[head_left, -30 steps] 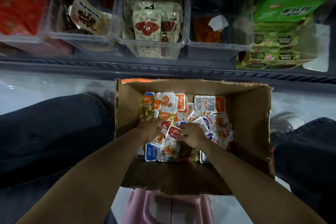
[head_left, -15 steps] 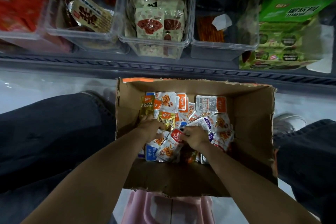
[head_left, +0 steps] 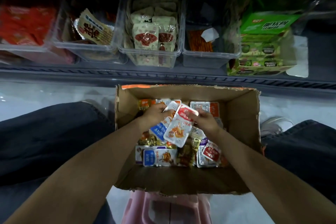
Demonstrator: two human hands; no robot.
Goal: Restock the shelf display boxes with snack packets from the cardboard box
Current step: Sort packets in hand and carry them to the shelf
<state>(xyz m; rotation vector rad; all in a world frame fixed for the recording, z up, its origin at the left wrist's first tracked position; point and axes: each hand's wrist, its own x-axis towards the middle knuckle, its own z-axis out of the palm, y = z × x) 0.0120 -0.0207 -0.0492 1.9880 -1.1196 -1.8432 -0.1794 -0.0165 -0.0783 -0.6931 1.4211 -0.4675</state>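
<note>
While both hands hover over the middle of the cardboard box [head_left: 240, 132], each has hold of packets. The left hand [head_left: 154, 114] curls its fingers round a small fan of snack packets, a blue-ended packet [head_left: 159, 130] hanging lowest from the bunch. The right hand [head_left: 205, 122] pinches the top right corner of a red-topped packet [head_left: 179, 127], which tilts across the front of that fan and touches it.

Loose packets [head_left: 183, 152] lie heaped on the floor of the box. A blue-labelled one [head_left: 158, 157] lies flat along the near edge towards the left corner. A red-labelled one [head_left: 211, 153] sits by the near right corner, and an orange-ended one [head_left: 204, 107] lies against the far edge.

The box rests on a pink stool [head_left: 169, 209] between the person's dark-trousered knees. Just beyond its far edge runs the shelf [head_left: 163, 74], carrying a row of clear bins. The middle bin [head_left: 151, 58] holds upright cream packets with a red picture, and the bin to its right [head_left: 211, 58] holds orange sticks low down. A green display box [head_left: 263, 47] stands at the shelf's right end.
</note>
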